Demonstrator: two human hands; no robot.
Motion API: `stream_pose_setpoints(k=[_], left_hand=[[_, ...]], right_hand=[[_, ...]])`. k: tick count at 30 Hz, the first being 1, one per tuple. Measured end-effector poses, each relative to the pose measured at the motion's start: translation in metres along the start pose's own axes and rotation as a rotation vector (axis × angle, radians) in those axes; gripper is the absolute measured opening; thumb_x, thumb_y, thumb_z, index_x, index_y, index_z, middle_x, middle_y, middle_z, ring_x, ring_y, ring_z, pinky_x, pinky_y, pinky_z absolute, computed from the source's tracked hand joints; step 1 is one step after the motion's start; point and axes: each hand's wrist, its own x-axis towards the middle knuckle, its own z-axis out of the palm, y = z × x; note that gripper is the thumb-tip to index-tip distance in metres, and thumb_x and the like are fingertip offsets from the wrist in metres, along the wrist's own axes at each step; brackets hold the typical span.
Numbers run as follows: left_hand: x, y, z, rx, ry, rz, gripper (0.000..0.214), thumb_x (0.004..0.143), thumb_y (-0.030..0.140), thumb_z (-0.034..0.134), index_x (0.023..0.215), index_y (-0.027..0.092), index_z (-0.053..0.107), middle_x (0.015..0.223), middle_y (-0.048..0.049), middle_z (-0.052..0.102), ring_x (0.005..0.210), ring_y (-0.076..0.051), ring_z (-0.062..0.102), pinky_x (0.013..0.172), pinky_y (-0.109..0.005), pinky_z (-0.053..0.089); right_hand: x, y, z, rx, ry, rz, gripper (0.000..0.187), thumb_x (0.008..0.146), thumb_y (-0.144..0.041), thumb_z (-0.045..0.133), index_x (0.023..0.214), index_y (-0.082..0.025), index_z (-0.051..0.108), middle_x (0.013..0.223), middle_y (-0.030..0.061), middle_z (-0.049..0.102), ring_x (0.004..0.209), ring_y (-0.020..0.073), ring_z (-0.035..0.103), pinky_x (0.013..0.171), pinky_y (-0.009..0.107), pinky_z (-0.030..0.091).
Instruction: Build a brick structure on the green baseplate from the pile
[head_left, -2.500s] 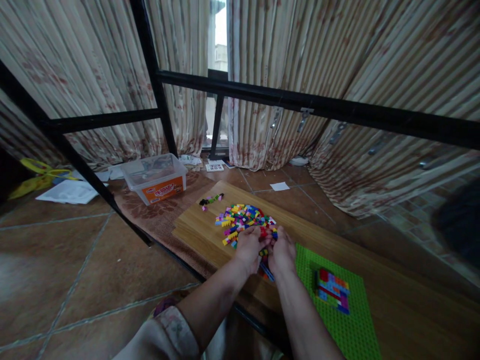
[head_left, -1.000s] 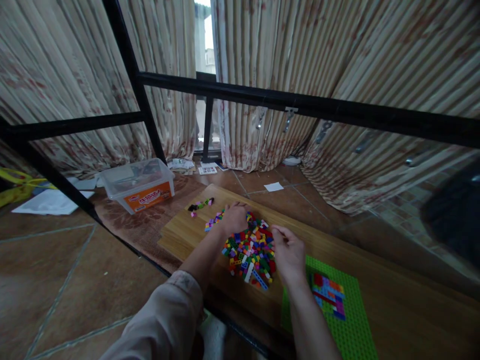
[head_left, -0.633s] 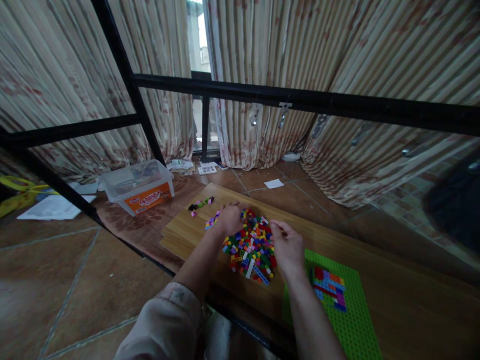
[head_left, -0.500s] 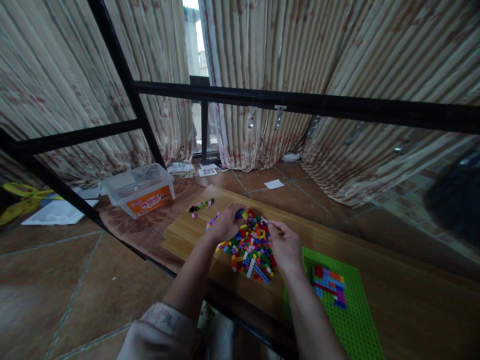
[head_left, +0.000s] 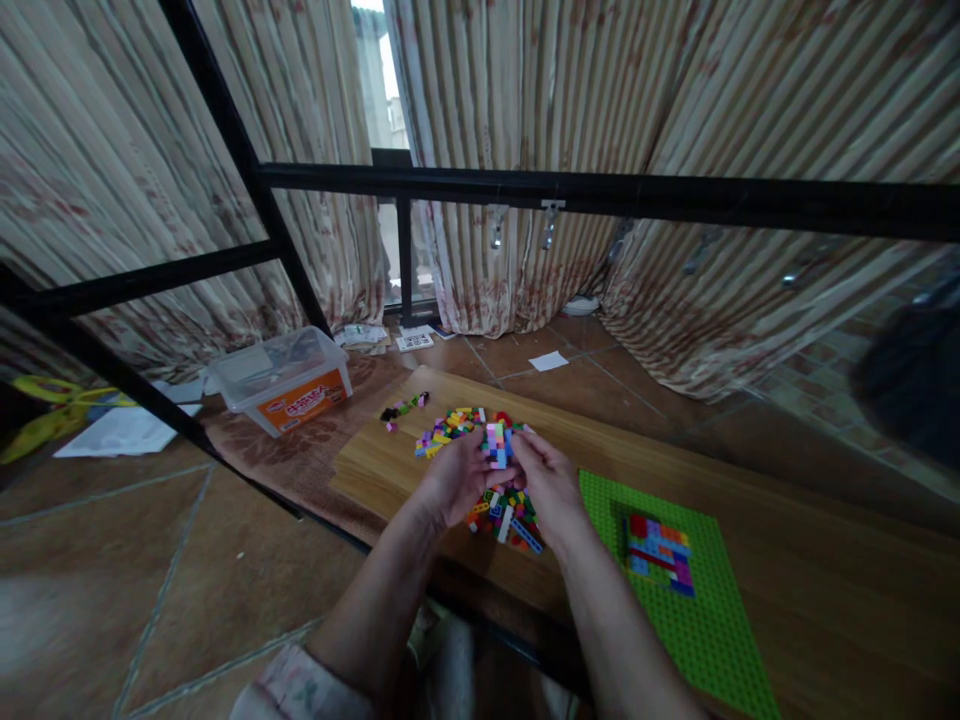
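Note:
Between my two hands is a small cluster of joined toy bricks (head_left: 498, 446), with pink, blue, white and green pieces. My left hand (head_left: 457, 478) grips it from the left, palm turned partly up. From the right, the fingers of my right hand (head_left: 551, 485) close on its edge. Beneath and around them spreads a pile of loose toy bricks (head_left: 465, 422) in many colours, partly hidden by the hands. A green baseplate (head_left: 720, 620) lies right of my right hand. On it stands a flat multicoloured brick build (head_left: 660, 552).
The wooden board (head_left: 382, 465) carries the pile, and a short row of small bricks (head_left: 405, 408) lies at its far left. Beyond is a clear plastic box (head_left: 281, 375) with an orange label. A black metal bar (head_left: 480, 185) crosses in front of the curtains (head_left: 585, 90).
My hands were apart in the pile; they have now come together above it, holding the brick cluster. The camera view has shifted slightly.

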Motion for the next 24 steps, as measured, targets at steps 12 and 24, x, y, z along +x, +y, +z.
stream_pose_setpoints(k=[12,24], left_hand=[[0.009,-0.032,0.008,0.316,0.212,0.396,0.043,0.083,0.056,0.055,0.082,0.015,0.068,0.084,-0.0067,0.07,0.078,-0.018,0.062,0.071,-0.026,0.048],[0.013,-0.036,0.009,0.745,0.248,0.758,0.041,0.09,0.053,0.044,0.075,0.017,0.056,0.069,-0.0003,0.056,0.065,-0.013,0.049,0.064,-0.025,0.037]], right_hand=[[-0.006,0.006,0.001,-0.47,0.146,-0.277,0.037,0.083,-0.049,0.055,0.099,-0.02,0.072,0.095,0.0069,0.073,0.083,0.0198,0.065,0.078,0.031,0.047],[-0.01,0.011,0.007,-0.292,0.21,-0.246,0.04,0.085,-0.05,0.05,0.087,-0.016,0.072,0.077,0.0045,0.072,0.072,0.0182,0.062,0.069,0.029,0.046]])
